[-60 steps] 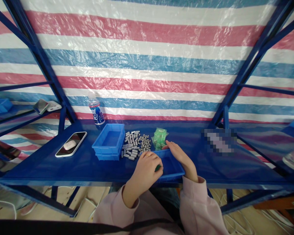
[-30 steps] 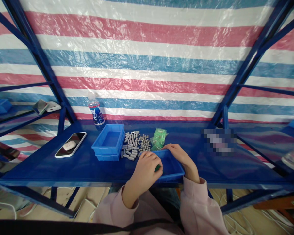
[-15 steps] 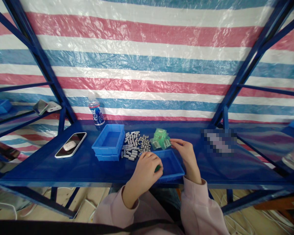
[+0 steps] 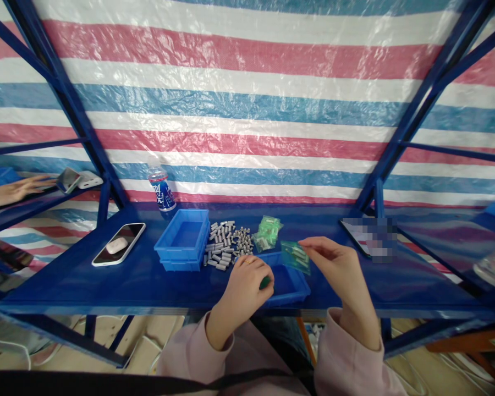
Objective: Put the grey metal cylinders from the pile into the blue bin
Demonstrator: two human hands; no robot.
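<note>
My right hand [image 4: 334, 261] pinches the upper corner of a small green clear plastic bag [image 4: 296, 256] with silvery pieces inside. The bag hangs tilted above a blue tray [image 4: 299, 287]. My left hand [image 4: 249, 283] is closed at the tray's left side, curled around something dark green [image 4: 264, 282] that is mostly hidden by the fingers. Behind the tray lies a pile of similar green bags [image 4: 268, 231]. To its left are loose metal cylinders [image 4: 220, 242] and smaller metal fittings [image 4: 243, 242] spread on the table.
Stacked blue bins [image 4: 183, 242] stand left of the metal parts, with a water bottle [image 4: 163, 190] behind. A phone [image 4: 132, 242] carries a white case [image 4: 117, 245]. Another phone-like object [image 4: 363, 239], partly blurred, lies right. Another person's hand [image 4: 28, 187] reaches in at far left.
My right hand has lifted a green bag off the pile and brought it right and nearer, over the tray. My left hand stays put. Another person's hand has appeared at far left.
</note>
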